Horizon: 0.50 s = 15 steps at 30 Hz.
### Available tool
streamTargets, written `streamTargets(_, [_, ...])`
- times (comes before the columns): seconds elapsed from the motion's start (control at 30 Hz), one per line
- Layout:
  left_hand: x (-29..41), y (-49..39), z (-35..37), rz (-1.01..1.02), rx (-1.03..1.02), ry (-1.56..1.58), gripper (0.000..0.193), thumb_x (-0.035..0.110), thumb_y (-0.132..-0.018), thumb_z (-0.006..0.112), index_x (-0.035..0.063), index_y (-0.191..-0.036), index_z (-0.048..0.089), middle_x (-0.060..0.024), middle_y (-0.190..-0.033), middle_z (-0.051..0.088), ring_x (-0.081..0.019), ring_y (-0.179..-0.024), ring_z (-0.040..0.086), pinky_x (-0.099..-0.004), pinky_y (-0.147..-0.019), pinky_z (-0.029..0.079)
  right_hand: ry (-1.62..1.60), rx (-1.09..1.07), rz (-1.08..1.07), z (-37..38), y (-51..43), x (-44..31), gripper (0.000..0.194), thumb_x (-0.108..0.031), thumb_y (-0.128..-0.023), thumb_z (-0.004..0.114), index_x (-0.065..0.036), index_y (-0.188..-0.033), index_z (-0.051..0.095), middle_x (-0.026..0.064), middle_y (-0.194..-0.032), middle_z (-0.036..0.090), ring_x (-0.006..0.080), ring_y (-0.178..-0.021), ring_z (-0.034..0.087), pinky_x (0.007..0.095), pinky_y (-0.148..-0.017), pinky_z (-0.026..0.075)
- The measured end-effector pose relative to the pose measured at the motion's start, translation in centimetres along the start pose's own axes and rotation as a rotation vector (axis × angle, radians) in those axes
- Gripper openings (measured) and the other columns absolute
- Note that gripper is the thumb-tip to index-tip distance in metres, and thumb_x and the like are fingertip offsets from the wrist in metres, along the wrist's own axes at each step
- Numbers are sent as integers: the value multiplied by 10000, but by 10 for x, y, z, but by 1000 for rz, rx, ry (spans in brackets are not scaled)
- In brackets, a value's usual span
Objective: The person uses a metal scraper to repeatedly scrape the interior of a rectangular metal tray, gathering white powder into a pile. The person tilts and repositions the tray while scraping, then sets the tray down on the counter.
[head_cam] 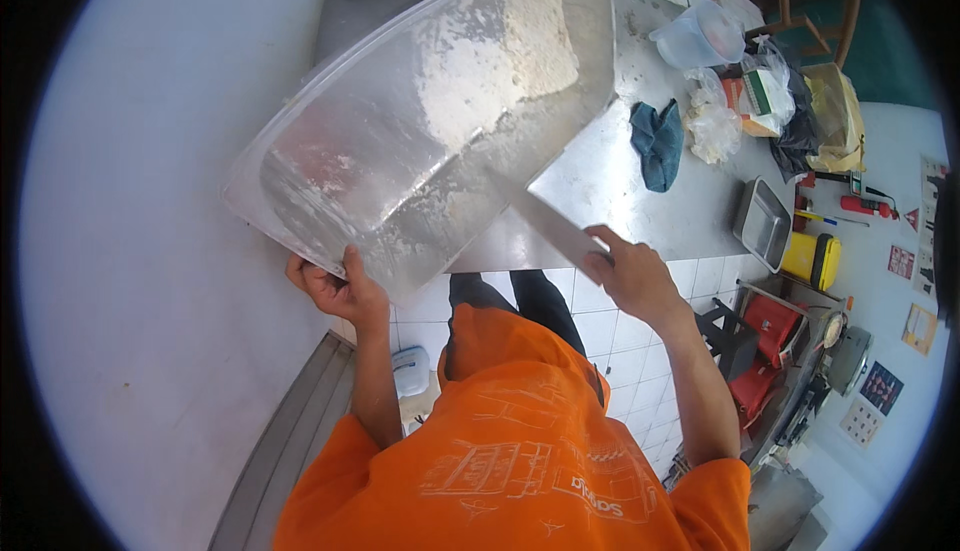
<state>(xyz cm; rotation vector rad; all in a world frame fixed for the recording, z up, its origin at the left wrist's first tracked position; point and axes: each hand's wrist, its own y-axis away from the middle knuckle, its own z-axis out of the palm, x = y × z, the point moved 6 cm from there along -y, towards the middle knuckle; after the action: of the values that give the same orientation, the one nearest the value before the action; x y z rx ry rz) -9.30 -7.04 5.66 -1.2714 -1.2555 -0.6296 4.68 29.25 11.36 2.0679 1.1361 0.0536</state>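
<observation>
A large clear plastic bin is tilted up over the table in front of me. Pale, flour-like crumbly material lies in a heap toward its far end, and thin white residue smears its floor and walls. My left hand grips the rim at the near left corner, thumb on the inside. In my right hand is a flat, wide-bladed tool, perhaps a knife or scraper. Its tip points into the bin near the near-side wall; whether it touches the plastic I cannot tell.
On the metal table lies a dark teal cloth. Farther right are a clear plastic jug, plastic bags, and a metal tray at the table's end. A white wall stands close on the left.
</observation>
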Motion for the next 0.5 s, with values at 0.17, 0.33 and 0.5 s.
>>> streamTargets(0.17, [-2,-3,11,122,90,-42,113,-24,-863,710,-13,-951,639,-124,-1315,451,-177,-1081,537,-316,-877,450,24,138,-17,1,-27,-15,384,-271,-1018,594,-142,-1380,602,236,-781,717,430,-793,722,522,-788,560])
streamTargets(0.33, [-12,-3,13,102,145,-70,91,-21,-860,698,-11,-945,667,-125,-1302,452,-201,-1100,528,-343,-889,450,184,258,-70,-18,-48,-39,538,-251,-1006,604,-280,-1538,525,257,-844,728,446,-816,723,534,-819,572])
streamTargets(0.5, [-19,11,9,46,137,-244,364,150,-860,714,-12,-1186,698,-158,-1338,473,-296,-1232,516,-424,-1015,448,243,-99,-123,-4,-53,-56,494,-254,-1006,601,-332,-1493,575,260,-927,740,430,-910,735,530,-850,582])
